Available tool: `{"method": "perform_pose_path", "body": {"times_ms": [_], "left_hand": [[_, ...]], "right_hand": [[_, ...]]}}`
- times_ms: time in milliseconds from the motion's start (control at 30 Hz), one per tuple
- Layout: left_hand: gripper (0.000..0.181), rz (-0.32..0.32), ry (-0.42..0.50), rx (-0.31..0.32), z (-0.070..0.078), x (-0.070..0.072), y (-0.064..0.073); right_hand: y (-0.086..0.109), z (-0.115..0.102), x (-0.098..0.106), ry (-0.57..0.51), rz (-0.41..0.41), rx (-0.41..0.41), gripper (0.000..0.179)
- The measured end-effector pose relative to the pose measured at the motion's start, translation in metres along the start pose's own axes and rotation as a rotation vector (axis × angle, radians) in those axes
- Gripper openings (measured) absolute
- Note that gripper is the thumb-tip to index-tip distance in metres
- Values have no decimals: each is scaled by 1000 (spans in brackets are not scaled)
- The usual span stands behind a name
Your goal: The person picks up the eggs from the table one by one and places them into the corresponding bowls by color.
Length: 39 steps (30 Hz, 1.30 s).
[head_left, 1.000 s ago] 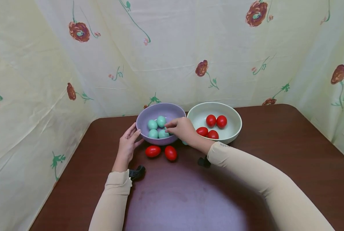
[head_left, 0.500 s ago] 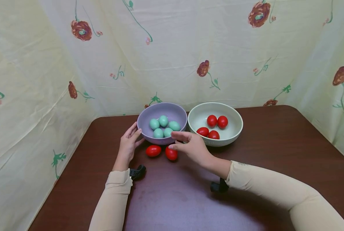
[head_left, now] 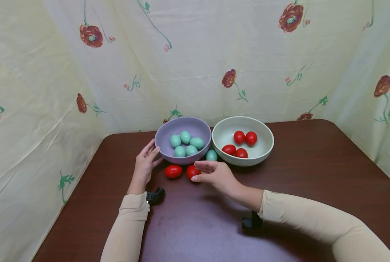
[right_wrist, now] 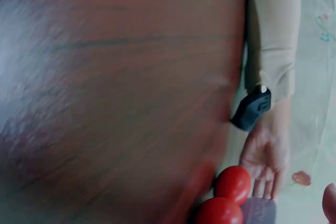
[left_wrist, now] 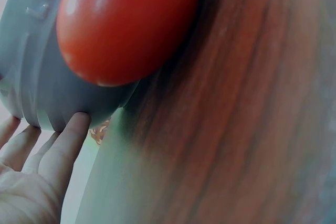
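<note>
My left hand (head_left: pixel 144 165) rests its fairly straight fingertips on the outer left side of a purple bowl (head_left: pixel 160 140); the left wrist view shows its fingers (left_wrist: pixel 68 148) against the bowl's wall. Several mint-green eggs (head_left: pixel 185 137) lie in that bowl. My right hand (head_left: pixel 219 176) reaches toward a red egg (head_left: pixel 192 172) in front of the bowl, thumb and fingers apart and partly covering the egg's right side. Whether they touch it cannot be told. Another red egg (head_left: pixel 173 171) lies just left. In the right wrist view only a thumb tip (right_wrist: pixel 331 203) of this hand shows.
A pale green bowl (head_left: pixel 263 145) with several red eggs (head_left: pixel 251 138) stands right of the purple one. One mint-green egg (head_left: pixel 211 155) lies on the brown table (head_left: pixel 188 225) in front of the gap between the bowls. A flowered curtain (head_left: pixel 195 72) hangs behind.
My right hand has released a mint-green egg in the purple bowl, drawn back over the rim and come down beside the right-hand red egg. My left hand has stayed at the bowl.
</note>
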State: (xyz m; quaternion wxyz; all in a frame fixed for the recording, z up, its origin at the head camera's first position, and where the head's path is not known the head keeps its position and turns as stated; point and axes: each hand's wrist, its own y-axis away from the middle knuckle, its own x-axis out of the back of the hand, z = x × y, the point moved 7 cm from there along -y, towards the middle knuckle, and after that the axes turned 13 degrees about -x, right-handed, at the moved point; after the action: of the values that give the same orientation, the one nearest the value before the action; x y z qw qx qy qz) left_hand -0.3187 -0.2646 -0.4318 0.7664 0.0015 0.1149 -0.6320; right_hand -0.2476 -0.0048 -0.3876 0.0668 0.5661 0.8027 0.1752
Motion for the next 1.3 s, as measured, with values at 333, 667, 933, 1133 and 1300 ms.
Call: {"method": "perform_pose_path", "body": {"times_ms": [333, 667, 933, 1133, 1300], "left_hand": [[58, -3, 5, -4, 0, 1, -1], [58, -7, -18, -7, 2, 1, -2], [58, -8, -22, 3, -1, 2, 0], [57, -1, -13, -3, -1, 2, 0], [58, -5, -11, -4, -1, 2, -1]], "right_hand": [[-15, 11, 3, -27, 53, -37, 55], [-27, 17, -5, 15, 58, -43, 60], [-38, 21, -10, 76, 93, -98, 58], [-42, 19, -15, 117, 106, -97, 55], [-46, 20, -15, 177, 96, -99, 49]]}}
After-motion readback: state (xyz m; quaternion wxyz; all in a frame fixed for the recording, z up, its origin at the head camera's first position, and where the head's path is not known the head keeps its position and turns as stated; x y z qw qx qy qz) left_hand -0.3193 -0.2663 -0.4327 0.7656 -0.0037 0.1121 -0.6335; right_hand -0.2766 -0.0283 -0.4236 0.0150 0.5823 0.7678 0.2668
